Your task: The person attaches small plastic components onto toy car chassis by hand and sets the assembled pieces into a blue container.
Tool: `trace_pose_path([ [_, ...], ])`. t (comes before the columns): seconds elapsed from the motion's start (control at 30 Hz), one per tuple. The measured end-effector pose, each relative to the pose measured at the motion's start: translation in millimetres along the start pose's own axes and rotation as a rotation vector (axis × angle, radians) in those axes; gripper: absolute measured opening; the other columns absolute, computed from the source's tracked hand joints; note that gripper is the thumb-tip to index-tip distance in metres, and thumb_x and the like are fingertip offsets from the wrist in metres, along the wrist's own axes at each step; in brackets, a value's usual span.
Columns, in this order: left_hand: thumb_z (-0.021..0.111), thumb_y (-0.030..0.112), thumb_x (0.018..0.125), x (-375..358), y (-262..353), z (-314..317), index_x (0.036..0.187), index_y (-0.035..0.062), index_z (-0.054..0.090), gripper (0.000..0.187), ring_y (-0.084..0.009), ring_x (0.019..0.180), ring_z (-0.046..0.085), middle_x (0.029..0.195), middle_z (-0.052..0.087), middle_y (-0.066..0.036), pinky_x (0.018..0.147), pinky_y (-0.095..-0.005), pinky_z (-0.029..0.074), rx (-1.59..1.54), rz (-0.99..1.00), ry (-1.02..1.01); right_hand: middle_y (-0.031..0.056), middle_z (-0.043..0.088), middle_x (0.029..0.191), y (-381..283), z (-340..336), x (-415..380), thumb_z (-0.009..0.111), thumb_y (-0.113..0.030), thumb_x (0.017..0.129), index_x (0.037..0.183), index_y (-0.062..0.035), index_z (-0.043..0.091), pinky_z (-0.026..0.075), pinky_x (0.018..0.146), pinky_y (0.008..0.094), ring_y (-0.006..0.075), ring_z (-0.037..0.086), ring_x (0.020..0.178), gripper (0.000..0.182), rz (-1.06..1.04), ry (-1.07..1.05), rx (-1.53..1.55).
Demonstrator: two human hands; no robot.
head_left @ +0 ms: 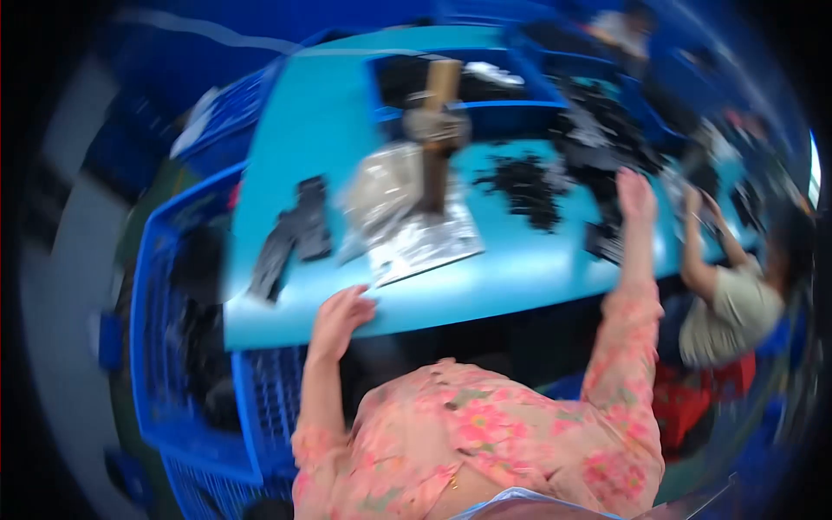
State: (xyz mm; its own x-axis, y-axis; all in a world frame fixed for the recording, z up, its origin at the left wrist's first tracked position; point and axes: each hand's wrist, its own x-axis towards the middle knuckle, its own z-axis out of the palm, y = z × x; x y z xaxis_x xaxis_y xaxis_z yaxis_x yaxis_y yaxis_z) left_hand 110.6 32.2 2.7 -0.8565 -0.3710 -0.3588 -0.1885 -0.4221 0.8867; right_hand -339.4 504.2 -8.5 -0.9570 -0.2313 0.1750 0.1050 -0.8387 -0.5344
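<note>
My left hand [342, 321] rests near the table's front edge, fingers slightly curled and apart, with nothing visible in it. My right hand [636, 198] reaches out over the right side, by a heap of dark pieces [598, 130]; its fingers are blurred and whatever they may hold cannot be made out. Between my hands lie silvery plastic bags [425, 247] beside a brown upright post [436, 165]. Left of the bags are two dark flat items [299, 230]. A pile of small black pieces [529, 186] lies right of the post.
A blue bin [511, 106] with dark contents stands at the table's [303, 104] back. Blue crates [143, 347] with dark items are at the left. Another person [732, 303] works at the right, hands over the table. More people are blurred at the far right.
</note>
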Motion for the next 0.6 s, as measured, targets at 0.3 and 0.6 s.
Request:
trace_pose_path([
  [0.3,0.066,0.021,0.075,33,56,-82,0.112,-0.0005,0.052,0.044,-0.0320,0.095,0.055,0.100,0.059,-0.018,0.082,-0.0398,0.042,1.421,0.959,0.802,0.0131,0.061,0.094,127,119,-158,0.052,-0.015,0.088,0.114,0.0068,0.049,0.047,0.076,0.0265,0.0164,0.059,0.080,0.034,0.272,0.136,-0.829],
  [0.6,0.069,0.023,0.071,67,54,-145,0.118,-0.0031,0.047,0.058,-0.0340,0.104,0.053,0.112,0.055,-0.022,0.089,-0.0382,0.040,1.321,0.568,0.514,0.0090,0.064,0.089,156,121,-189,0.054,-0.014,0.085,0.105,0.0023,0.059,0.047,0.073,0.0253,0.0139,0.060,0.080,0.026,0.036,0.049,-1.226],
])
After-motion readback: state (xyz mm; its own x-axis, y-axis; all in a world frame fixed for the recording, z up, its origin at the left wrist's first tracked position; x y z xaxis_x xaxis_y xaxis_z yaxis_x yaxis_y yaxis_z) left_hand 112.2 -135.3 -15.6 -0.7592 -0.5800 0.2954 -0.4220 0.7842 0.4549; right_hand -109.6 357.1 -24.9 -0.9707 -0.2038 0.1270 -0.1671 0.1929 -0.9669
